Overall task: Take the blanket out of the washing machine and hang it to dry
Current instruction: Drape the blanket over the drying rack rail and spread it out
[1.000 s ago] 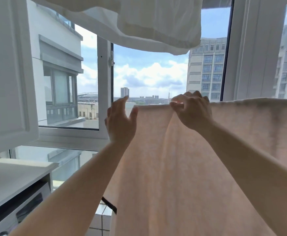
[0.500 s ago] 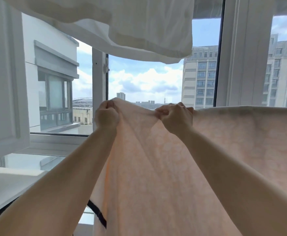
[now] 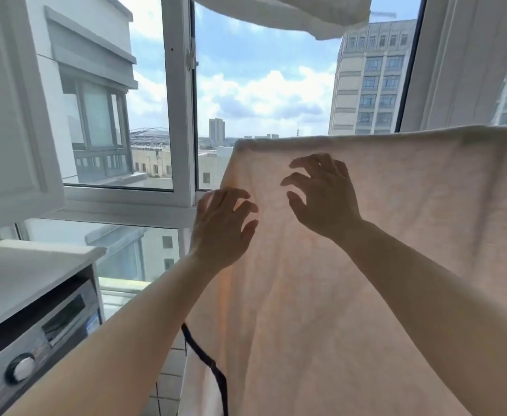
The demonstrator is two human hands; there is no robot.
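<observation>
A pale peach blanket (image 3: 411, 235) hangs spread out in front of the window, its top edge running level from the middle to the right. My left hand (image 3: 220, 226) hovers at the blanket's left edge, fingers spread and loosely bent, holding nothing. My right hand (image 3: 321, 196) is a little higher and to the right, in front of the cloth, fingers apart and curved, also holding nothing. The washing machine (image 3: 33, 346) with a round knob sits at the lower left under a white counter.
A white cloth (image 3: 291, 10) hangs overhead at the top. The window frame (image 3: 180, 115) stands behind, a white cabinet door (image 3: 9, 100) at the left. A white item with a dark strap (image 3: 207, 364) hangs below the blanket's left edge. Tiled wall lies beneath.
Both hands gripped the blanket's top left corner half a second ago; now they have let go and dropped lower, fingers spread. The blanket's top edge lies flat and straight.
</observation>
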